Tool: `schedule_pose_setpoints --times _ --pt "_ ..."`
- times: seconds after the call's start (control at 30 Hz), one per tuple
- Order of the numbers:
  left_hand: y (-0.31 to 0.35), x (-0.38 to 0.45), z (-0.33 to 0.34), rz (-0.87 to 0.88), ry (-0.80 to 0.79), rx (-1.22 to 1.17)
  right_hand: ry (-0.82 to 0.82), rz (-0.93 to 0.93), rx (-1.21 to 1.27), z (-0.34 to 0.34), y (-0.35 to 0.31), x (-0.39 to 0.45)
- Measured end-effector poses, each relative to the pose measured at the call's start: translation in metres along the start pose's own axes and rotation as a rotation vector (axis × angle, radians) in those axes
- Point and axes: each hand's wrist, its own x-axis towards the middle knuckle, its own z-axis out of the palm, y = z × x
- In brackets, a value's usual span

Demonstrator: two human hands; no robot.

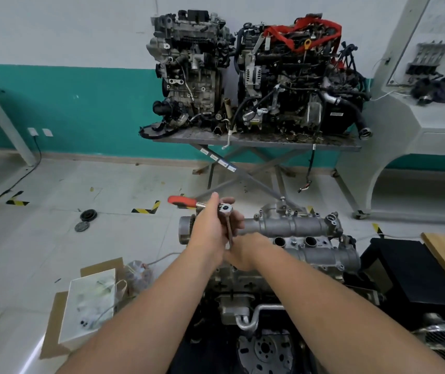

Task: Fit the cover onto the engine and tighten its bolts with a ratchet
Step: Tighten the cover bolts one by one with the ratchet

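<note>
Here left hand [209, 228] grips ratchet [225, 209] above cover [291, 225].

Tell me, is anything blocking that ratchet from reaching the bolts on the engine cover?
Nothing visible does. The left hand grips the ratchet, its extension running down to the cover; the right hand hides the tip.

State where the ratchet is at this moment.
In the head view, the ratchet is just left of centre, gripped by the left hand above the near engine's cover, its red handle pointing left.
</note>
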Motion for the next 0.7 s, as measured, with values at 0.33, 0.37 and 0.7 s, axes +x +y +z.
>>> schedule_pose_setpoints --times 0.33,0.37,0.7 --pt "0.027 -0.013 0.013 -0.142 -0.290 0.563 -0.091 -0.008 0.295 -0.001 0.029 0.000" --pt "0.029 -0.013 0.017 -0.158 -0.293 0.586 -0.100 -0.002 0.280 -0.001 0.029 0.001" --pt "0.059 -0.013 0.052 0.225 -0.391 1.962 -0.123 -0.078 0.052 -0.004 0.017 -0.004"
